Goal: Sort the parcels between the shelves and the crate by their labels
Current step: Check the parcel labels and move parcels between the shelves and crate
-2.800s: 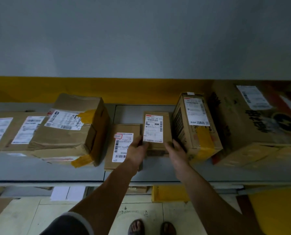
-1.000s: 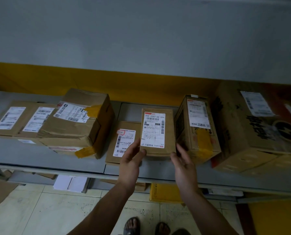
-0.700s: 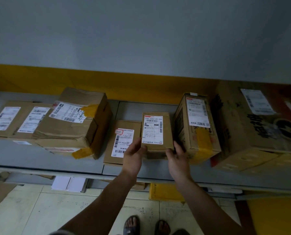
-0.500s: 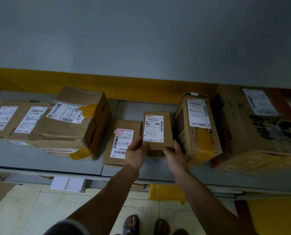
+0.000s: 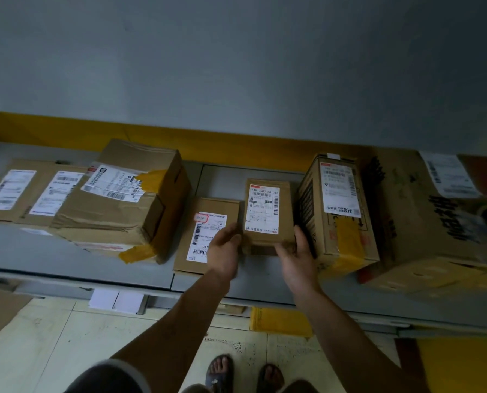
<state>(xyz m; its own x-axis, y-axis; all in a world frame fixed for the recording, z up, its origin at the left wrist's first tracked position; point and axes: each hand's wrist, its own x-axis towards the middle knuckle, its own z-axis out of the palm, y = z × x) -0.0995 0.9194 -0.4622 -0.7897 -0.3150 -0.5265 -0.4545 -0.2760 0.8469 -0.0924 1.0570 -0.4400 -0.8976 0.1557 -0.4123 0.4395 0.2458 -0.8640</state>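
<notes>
Cardboard parcels line a grey metal shelf (image 5: 66,256) against a wall painted grey above a yellow band, seen from above in dim light. At the middle, a small cardboard parcel (image 5: 266,214) with a white barcode label on top is held between both hands. The left hand (image 5: 222,251) curls round its near left corner, and the right hand (image 5: 296,256) cups its near right corner with the thumb up the side. The hands are apart, with the parcel clamped between them. Whether its base rests on the shelf or is lifted just clear cannot be told.

Touching its left side lies a flat parcel (image 5: 208,236) with a label bearing a red stamp, partly covered by the left hand. Just beside it on the right stands a tall box (image 5: 338,211) patched with yellow tape, then a large printed carton (image 5: 435,217). Further left sits a crumpled box (image 5: 123,199) with yellow tape, leaning over two flat labelled parcels (image 5: 10,191) at the far end. Below the shelf are pale floor tiles, a yellow envelope (image 5: 279,321) and the person's sandalled feet.

No crate is in view, so how many parcels have gone into one cannot be judged. The shelf row looks orderly, labels facing up, which suggests several placements are done. The parcel in hand seems to be either being set into its gap or taken out; the sort looks unfinished
</notes>
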